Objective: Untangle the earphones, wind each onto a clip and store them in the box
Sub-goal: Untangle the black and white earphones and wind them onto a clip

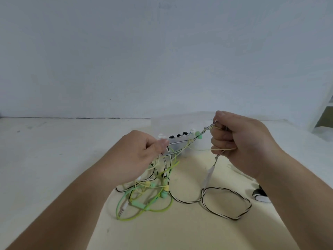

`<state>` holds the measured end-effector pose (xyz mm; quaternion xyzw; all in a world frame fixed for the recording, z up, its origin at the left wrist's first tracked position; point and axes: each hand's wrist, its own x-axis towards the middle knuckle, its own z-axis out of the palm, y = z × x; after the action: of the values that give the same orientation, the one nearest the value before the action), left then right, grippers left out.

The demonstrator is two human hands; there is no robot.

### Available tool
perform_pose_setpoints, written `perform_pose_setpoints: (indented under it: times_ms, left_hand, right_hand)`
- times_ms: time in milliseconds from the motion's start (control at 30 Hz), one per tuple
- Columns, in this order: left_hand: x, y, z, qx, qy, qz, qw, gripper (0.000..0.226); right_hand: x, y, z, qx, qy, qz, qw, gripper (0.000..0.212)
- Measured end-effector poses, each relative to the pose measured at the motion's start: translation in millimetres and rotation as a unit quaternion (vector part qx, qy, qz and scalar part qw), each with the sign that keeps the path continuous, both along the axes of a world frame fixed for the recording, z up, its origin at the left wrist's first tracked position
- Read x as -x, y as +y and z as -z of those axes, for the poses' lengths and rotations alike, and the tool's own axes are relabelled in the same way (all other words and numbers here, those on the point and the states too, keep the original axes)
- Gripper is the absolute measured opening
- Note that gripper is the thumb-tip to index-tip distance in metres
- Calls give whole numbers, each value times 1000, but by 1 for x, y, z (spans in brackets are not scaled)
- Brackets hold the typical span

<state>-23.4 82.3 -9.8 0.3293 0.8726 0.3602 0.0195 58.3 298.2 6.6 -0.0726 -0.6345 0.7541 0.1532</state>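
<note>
While drawing the tangle (153,188) apart at mid-frame, hold the left hand (142,154) pinched on the bunch of strands just left of centre, and the right hand (241,141) curled tight round the black-and-white striped cable (236,218) right of centre, thin yellow cable (201,149) crossing its fingers. Spread slowly, never hard; likely to cinch the knot otherwise. Watch the crossings below the left hand: green cable (158,211), yellow and striped strands heaped together on the cream mat (180,235) at lower centre. Trace the striped lead down past its white inline remote (207,175) to the loose loop at lower right, then work slack from that loop back toward the knot rather than tugging. Mind the earbuds (198,134), probably prone to snagging in loops.

Behind the hands, at centre: clear box (173,121), small dark pieces inside, too blurred to name. Underneath everything: that mat on a white tabletop (36,159). At the mat's right edge, a small black-and-white object (260,195), partly hidden by the right forearm. Beyond, plain pale wall (162,51); at far right, corner of a white shelf (324,112).
</note>
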Motion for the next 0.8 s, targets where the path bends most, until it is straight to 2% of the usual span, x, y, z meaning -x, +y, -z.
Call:
perform_pose_setpoints:
  times_ms: [100,167,367,467,533,700,800]
  left_hand:
    - [4,1,4,13,11,-47,999,72]
    - [6,0,6,-4,-2,-81,997,73]
    - [7,0,10,50,-19,-70,996,28]
    - [5,-1,5,-22,-43,-56,997,19]
    - [5,-1,0,-86,-72,-56,992,24]
    - [2,2,-6,-206,-179,-66,960,35]
    - [2,4,-6,-254,-203,-84,942,25]
  right_hand:
    - [-1,-1,0,-11,2,-10,1000,34]
    - [-1,-1,0,-15,2,-17,1000,32]
    - [0,-4,1,-28,-5,-31,999,34]
    - [0,-3,1,-23,-8,-19,1000,33]
    - [0,-1,1,-24,-15,-5,1000,34]
    - [2,0,3,-27,-28,11,999,35]
    - [2,0,2,-22,-25,10,999,35]
